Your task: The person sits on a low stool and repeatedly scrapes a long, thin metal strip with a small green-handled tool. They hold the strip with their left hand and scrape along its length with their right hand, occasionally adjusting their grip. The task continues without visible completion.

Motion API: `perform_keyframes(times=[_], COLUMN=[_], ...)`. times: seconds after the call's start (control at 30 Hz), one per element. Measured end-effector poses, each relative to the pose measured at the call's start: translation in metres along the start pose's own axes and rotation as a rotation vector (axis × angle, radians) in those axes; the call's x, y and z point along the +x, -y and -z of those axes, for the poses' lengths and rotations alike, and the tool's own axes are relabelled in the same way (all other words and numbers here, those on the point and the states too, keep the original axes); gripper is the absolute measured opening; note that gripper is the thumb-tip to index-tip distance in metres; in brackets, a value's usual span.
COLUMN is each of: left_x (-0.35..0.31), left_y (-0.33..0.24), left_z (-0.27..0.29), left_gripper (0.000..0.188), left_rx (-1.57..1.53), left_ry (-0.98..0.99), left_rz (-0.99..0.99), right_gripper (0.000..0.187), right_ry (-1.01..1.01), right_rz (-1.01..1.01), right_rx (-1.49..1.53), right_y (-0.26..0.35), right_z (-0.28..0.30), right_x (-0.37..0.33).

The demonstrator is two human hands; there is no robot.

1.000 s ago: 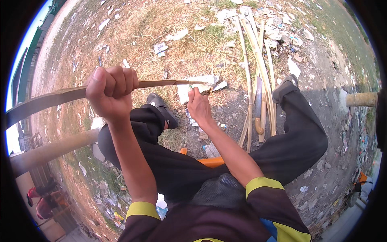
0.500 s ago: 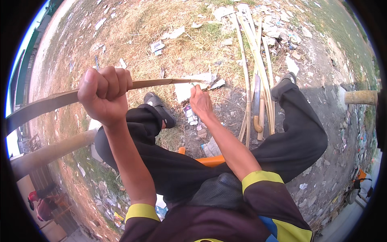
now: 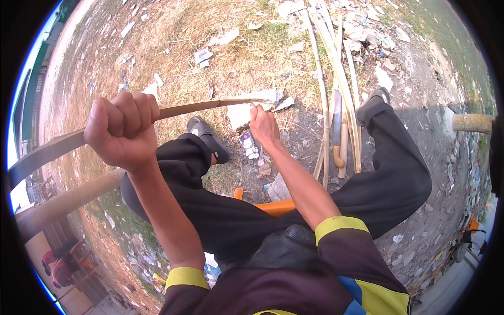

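Two hands on one bamboo strip (image 3: 199,107). Against the frame of a second ago, both hands sit slightly higher and further left in view, and the strip's far end has moved with them; grips unchanged.

Left hand (image 3: 122,130): fist fully closed around the strip, knuckles up, raised close to the camera. The strip runs out past the fist's left side as a dark curved length, and past its right side as a thin pale length toward the other hand.

Right hand (image 3: 264,126): lower, nearer the ground, fingertips pinched on the strip's far end, beside scraps of white paper (image 3: 247,107).

Right of that hand: bamboo slats (image 3: 344,79) lying in a bundle on the dirt, with a curved-handled knife (image 3: 336,123) among them.

Below both hands: an orange stool edge (image 3: 273,206) between the dark trouser legs.
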State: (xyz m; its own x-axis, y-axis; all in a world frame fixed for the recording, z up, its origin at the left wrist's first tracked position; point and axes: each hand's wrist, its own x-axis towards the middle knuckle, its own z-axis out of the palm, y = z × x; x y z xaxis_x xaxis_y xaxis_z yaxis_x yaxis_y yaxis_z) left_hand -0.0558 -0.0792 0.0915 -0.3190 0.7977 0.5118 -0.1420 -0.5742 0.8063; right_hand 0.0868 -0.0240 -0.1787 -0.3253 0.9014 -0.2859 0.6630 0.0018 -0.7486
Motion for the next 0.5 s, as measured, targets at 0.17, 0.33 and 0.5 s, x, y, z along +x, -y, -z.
perform_keyframes(times=[0.17,0.33,0.5], left_x=[0.001,0.004,0.002], left_y=[0.0,0.003,0.001], left_z=[-0.009,-0.005,-0.003], left_gripper=[0.04,0.039,0.039], left_rx=[0.013,-0.029,-0.021], left_ry=[0.004,0.096,0.045], left_rz=[0.051,0.003,0.021], right_gripper=[0.038,0.041,0.04], right_ry=[0.011,-0.002,0.038], right_rz=[-0.064,-0.045,-0.114], right_rx=[-0.048,0.019,-0.032], right_y=[-0.02,-0.013,-0.037], right_z=[-0.006,-0.016,-0.016], right_x=[0.007,0.006,0.017])
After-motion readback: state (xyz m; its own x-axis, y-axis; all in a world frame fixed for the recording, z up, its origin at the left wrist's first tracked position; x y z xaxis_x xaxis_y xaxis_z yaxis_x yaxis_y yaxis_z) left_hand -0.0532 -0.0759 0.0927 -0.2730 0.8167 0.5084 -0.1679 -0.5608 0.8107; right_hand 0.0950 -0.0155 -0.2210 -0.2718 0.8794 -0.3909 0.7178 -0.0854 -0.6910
